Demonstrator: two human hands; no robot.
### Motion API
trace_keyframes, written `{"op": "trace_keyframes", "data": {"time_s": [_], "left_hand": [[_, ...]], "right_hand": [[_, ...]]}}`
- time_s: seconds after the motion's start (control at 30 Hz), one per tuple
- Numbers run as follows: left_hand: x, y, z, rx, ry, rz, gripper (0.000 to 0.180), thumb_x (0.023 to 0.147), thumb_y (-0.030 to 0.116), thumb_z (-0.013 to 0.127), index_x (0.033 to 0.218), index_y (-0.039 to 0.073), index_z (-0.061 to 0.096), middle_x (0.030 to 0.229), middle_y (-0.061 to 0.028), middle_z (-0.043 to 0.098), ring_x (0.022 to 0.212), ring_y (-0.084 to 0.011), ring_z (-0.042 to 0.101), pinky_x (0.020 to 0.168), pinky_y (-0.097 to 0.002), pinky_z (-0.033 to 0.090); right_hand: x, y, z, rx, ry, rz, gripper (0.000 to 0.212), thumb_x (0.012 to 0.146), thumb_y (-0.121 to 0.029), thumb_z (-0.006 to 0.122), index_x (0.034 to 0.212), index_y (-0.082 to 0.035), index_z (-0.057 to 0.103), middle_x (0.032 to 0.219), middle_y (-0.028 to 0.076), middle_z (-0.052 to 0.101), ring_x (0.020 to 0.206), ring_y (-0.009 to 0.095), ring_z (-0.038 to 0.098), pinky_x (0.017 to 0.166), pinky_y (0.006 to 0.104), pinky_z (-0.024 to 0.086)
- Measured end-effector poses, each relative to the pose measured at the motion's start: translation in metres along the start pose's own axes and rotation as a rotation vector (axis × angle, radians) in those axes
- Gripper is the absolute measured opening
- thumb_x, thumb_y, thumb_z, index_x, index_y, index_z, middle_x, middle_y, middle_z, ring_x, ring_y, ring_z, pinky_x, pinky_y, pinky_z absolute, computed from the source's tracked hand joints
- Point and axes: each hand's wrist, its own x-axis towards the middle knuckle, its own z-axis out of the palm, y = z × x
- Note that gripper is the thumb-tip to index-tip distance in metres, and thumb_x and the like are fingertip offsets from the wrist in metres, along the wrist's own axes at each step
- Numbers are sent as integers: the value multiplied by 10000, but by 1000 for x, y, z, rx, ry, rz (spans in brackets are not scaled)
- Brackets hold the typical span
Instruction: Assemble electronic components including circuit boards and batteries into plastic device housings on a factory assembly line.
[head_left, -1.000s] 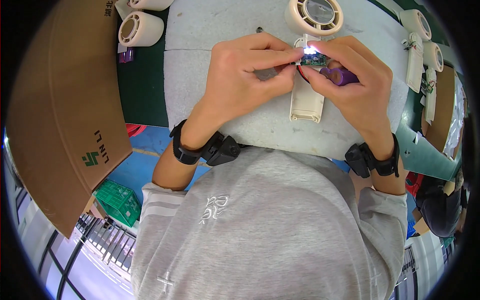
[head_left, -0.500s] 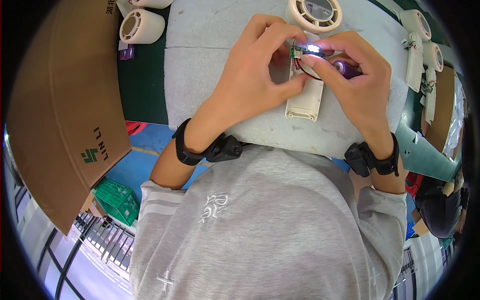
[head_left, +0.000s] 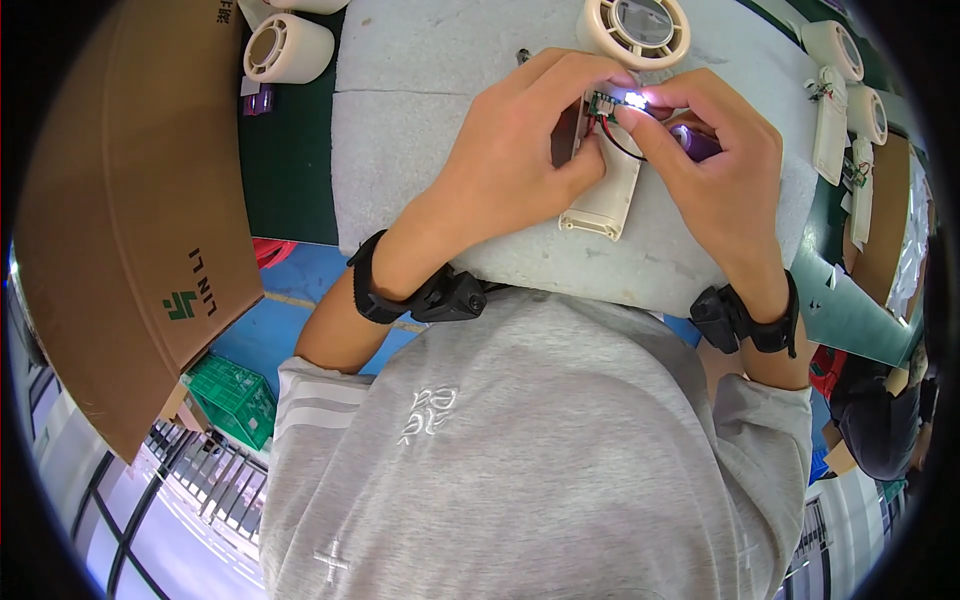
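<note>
A small green circuit board [head_left: 603, 106] with a bright white light is pinched between the thumb and index finger of my right hand [head_left: 722, 165]. A purple cylindrical battery [head_left: 697, 143] sits against that hand's curled fingers. Red and black wires [head_left: 621, 146] loop down from the board. Curved round the left edge of a cream handle shell [head_left: 604, 190], my left hand [head_left: 515, 150] has its index fingertip by the board's upper edge and its thumb on the shell. Its other fingers are mostly hidden. Behind the hands lies a round cream fan head [head_left: 640, 30].
Grey padding [head_left: 400, 140] covers the worktop. More fan heads [head_left: 290, 48] stand at the left, with others and handle shells [head_left: 830, 130] at the right. A large cardboard box [head_left: 130, 220] flanks me on the left; a green crate [head_left: 230, 400] is below.
The handle shell has tilted, its near end swinging left. My left hand has shifted slightly down, and a dark tip now shows beyond its knuckles. The board has moved a little right.
</note>
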Motion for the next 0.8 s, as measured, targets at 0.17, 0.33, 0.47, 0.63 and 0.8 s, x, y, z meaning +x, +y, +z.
{"op": "trace_keyframes", "data": {"time_s": [0.17,0.33,0.47,0.63,0.8], "left_hand": [[0,-2,-5,-157,-74,-75,455,743,-27,608,1187,68,576,942,-43,633,768,-108,607,694,-248,503],[1,-8,-5,-221,-93,-67,459,743,-26,610,1191,67,575,990,-46,637,795,-106,610,732,-247,502],[3,-5,-7,-209,-122,-106,448,741,-25,618,1178,62,576,1005,-50,640,812,-108,614,744,-243,499],[4,0,-8,-224,-142,-201,416,739,-30,621,1144,54,576,998,-49,638,836,-110,612,749,-240,498],[4,3,-8,-254,-137,-274,393,740,-34,623,1121,50,573,973,-51,636,837,-107,610,750,-238,500]], "right_hand": [[0,3,0,-7,-12,-48,161,780,-71,757,898,-8,667,787,24,633,625,60,541,553,192,410],[0,6,1,-8,6,-118,154,736,-123,747,846,-43,676,758,43,612,575,177,569,536,279,456],[-1,8,2,-93,49,-222,165,724,-127,760,863,-72,690,803,22,632,574,171,583,515,271,464],[0,6,5,-136,104,-269,173,716,-128,769,870,-98,696,840,7,643,573,160,593,502,257,469],[2,4,8,-138,142,-276,192,704,-119,775,878,-103,696,832,6,647,574,153,594,505,247,471]]}}
